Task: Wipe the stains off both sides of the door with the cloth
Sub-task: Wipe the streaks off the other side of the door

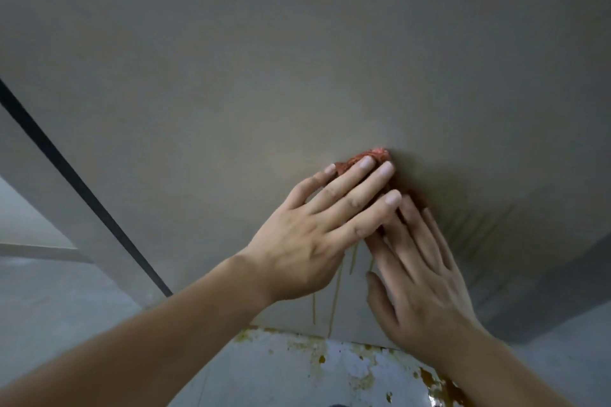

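A grey door (297, 59) fills most of the view. A reddish cloth (373, 155) lies flat against it, mostly covered by my hands. My left hand (317, 225) presses on the cloth with straight fingers. My right hand (420, 274) lies flat beside and partly under the left fingers, its fingertips also on the cloth. Thin yellow-brown drip stains (334, 291) run down the door below my hands. More faint streaks (476, 228) show to the right.
A dark vertical gap (82, 188) marks the door's edge on the left, with a grey wall beyond it. The floor (330, 370) below the door is spattered with yellow-brown splashes. Grey floor lies at lower left.
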Demonstrator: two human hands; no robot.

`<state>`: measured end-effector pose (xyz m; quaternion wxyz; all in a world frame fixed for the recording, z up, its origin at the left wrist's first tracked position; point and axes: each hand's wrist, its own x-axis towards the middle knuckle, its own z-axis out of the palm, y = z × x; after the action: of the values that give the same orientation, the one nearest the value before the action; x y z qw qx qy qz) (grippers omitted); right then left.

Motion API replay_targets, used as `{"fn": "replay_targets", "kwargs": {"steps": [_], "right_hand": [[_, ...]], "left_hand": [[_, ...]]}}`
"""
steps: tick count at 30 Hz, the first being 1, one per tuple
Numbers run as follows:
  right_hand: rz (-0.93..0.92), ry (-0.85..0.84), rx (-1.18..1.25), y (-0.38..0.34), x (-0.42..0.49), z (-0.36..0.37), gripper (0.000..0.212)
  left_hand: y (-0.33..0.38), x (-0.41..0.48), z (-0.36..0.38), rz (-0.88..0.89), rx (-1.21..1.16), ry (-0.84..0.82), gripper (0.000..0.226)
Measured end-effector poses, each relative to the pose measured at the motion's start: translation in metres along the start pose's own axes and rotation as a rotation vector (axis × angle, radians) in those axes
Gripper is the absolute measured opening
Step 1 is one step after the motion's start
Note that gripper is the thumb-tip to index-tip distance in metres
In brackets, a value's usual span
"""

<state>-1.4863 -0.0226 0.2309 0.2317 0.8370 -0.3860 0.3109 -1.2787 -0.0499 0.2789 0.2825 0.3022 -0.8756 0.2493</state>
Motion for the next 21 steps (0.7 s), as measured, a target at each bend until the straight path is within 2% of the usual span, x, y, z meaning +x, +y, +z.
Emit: {"fn": "replay_targets", "kwargs": {"steps": [2, 4, 6, 10, 13, 15, 18, 19, 21], "right_hand": [[0.011, -0.049, -0.076, -0.007, 0.008, 0.014, 0.07], [0.053, -0.041, -0.119, -0.012, 0.012, 0.023, 0.067], [0.091, 0.013, -0.151, -0.019, 0.019, 0.026, 0.064], [0.177, 0.05, -0.286, -0.029, 0.041, 0.039, 0.07], [0.295, 0.108, -0.341, -0.031, 0.045, 0.05, 0.063], [0.576, 0.26, -0.265, -0.026, 0.045, 0.05, 0.064], [1.165, 0.694, 0.152, -0.004, 0.073, 0.025, 0.066], [1.295, 0.795, 0.255, 0.004, 0.084, 0.015, 0.064], [1.415, 0.841, 0.323, 0.01, 0.094, 0.002, 0.06]], "left_hand": [[-0.017, -0.007, -0.008, 0.032, -0.027, 0.064, 0.067], [-0.034, -0.017, -0.015, -0.018, 0.008, 0.1, 0.067], [-0.047, -0.027, -0.019, -0.043, 0.029, 0.093, 0.068], [-0.061, -0.033, -0.019, 0.023, 0.009, 0.072, 0.065], [-0.065, -0.035, -0.017, 0.049, 0.036, 0.051, 0.07], [-0.067, -0.036, -0.017, 0.064, 0.052, 0.036, 0.074], [-0.069, -0.037, -0.018, 0.072, 0.03, 0.032, 0.075], [-0.068, -0.036, -0.019, 0.075, 0.027, 0.03, 0.075], [-0.064, -0.036, -0.022, 0.068, 0.008, 0.012, 0.075]]}}
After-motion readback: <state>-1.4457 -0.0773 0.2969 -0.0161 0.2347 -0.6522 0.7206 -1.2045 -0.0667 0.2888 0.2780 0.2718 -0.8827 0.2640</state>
